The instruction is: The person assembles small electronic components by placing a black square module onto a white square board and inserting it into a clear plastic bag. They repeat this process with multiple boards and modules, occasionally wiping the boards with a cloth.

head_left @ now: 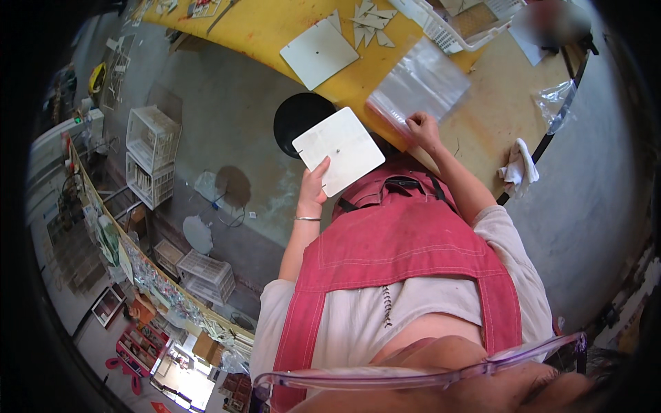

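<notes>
A white board (pixel 344 141) is held at the centre of the frame by the left hand (pixel 315 184). The thumb is laid on top at the board's lower left edge; the fingers are hidden beneath. A small dark spot is seen near the board's middle, and its corners are rounded. Part of a round black object (pixel 296 118) is covered by it from this view.

Right of centre, the right hand (pixel 423 129) is curled into a loose fist at the lower edge of a stack of clear plastic (pixel 427 79); whether any of it is pinched cannot be told.

The plastic is laid on a surface (pixel 248 27), yellow towards the upper left and tan towards the right. At the top centre, a second board (pixel 319 54) is rested near some pointed white pieces (pixel 374 22). A white basket (pixel 451 40) is placed at the upper right, and a white cloth (pixel 518 168) is draped at the surface's edge, right of centre. At the left, white crates (pixel 153 141) are stacked on the floor (pixel 251 193). A red apron (pixel 406 234) is worn over a pale shirt (pixel 509 237).
</notes>
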The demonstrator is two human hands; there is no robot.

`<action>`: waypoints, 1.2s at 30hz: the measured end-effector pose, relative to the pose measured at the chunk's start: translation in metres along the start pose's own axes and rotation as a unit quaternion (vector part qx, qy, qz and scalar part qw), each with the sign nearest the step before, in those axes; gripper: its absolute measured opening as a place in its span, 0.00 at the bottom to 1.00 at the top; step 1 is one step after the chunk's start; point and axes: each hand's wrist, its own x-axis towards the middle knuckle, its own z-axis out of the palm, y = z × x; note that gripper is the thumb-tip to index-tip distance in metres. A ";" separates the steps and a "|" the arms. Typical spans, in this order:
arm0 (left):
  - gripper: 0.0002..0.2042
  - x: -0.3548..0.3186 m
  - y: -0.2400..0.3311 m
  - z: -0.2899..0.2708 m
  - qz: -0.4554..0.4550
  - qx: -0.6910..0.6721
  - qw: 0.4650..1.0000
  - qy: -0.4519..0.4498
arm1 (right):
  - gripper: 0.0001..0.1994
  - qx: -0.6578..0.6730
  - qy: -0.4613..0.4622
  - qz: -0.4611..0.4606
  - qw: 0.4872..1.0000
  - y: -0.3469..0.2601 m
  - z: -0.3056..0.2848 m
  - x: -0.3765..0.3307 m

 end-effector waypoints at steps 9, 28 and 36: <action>0.22 0.050 0.038 0.055 0.039 0.027 0.998 -0.039 | 0.09 0.067 0.044 -0.003 0.997 -0.023 -0.015 0.002; 0.21 0.050 0.017 0.093 -0.115 0.093 0.986 -0.072 | 0.03 -0.078 0.027 -0.189 0.979 -0.059 -0.025 -0.036; 0.21 0.045 -0.023 0.093 -0.004 0.039 0.998 -0.040 | 0.03 -0.201 0.008 -0.207 0.957 -0.068 -0.034 -0.057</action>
